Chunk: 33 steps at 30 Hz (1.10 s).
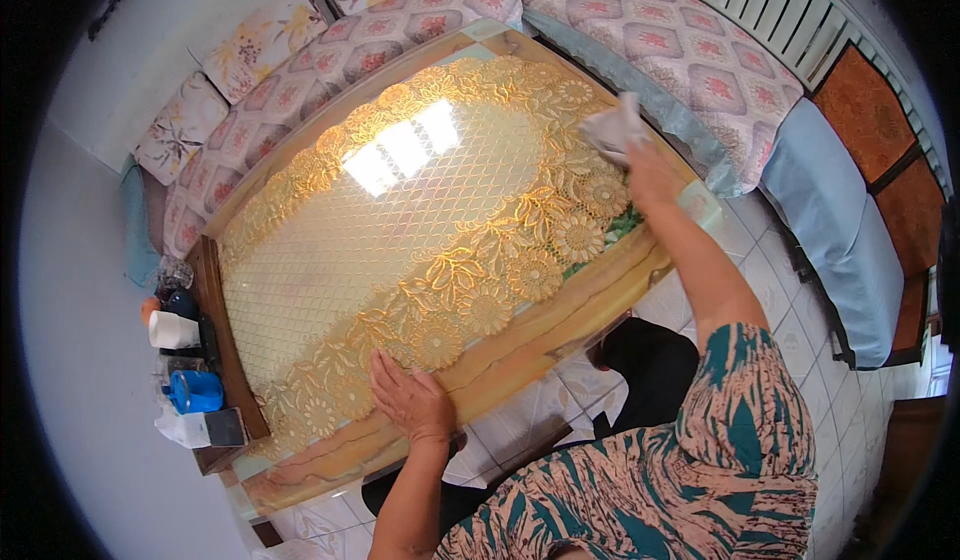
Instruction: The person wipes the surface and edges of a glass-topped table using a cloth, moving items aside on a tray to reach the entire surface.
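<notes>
A large table (560, 332) with a marbled, tan-banded top stretches out in front of me. Over it lies a golden lace-patterned table cover (330, 290) with a lattice middle and flowered borders; a window's glare shines on it. My left hand (412, 400) rests flat on the cover's near border, fingers stretched out and holding nothing. At the far right end, my right hand (652, 172) is closed on a pale whitish cloth (615, 128), which lies bunched over the cover's edge there. Part of my right fingers is hidden by the cloth.
A wooden stand (232, 360) at the table's left end borders a white cup (174, 330), a blue mug (195, 391) and tissues (183, 427). Sofas with a patterned cover (690, 60) and cushions (262, 40) line the far sides. A radiator (765, 5) stands at the far right. Tiled floor (800, 310) surrounds the near side.
</notes>
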Motion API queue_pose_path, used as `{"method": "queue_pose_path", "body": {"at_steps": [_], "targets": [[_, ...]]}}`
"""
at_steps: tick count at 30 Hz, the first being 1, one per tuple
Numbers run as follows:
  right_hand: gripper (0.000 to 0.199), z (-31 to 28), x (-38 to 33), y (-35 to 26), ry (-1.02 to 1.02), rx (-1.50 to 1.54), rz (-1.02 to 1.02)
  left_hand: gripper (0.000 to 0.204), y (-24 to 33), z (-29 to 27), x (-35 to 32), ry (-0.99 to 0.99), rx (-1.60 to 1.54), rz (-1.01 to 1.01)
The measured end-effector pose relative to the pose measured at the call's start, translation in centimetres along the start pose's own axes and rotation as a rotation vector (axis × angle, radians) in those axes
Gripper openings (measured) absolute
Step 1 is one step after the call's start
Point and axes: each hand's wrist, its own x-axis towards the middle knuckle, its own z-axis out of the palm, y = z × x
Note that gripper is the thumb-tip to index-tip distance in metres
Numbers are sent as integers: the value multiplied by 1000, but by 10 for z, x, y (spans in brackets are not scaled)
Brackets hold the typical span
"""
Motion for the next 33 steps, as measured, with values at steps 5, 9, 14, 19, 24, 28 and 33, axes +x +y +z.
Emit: {"method": "queue_pose_path", "body": {"at_steps": [5,9,14,19,24,28,33], "targets": [[36,-60,-59,48,-141,-143,222,60,1,-4,-1,-43,-26,-51],[34,-73,-107,48,-120,-183,150,58,2,7,1,-49,-27,-56],[33,-105,-188,-38,20,-54,-181,56,-3,8,4,10,-27,-32],[32,-139,-252,-109,-15,95,-451,53,-4,10,3,49,-109,-18],[30,-145,-264,-123,-13,202,-610,53,-35,21,3,65,-167,160],[29,-126,-226,-54,-19,238,-517,57,-69,-8,-24,-45,-186,289],[27,-133,-165,50,-233,-88,100,60,-101,-39,-62,-83,-166,259]]}}
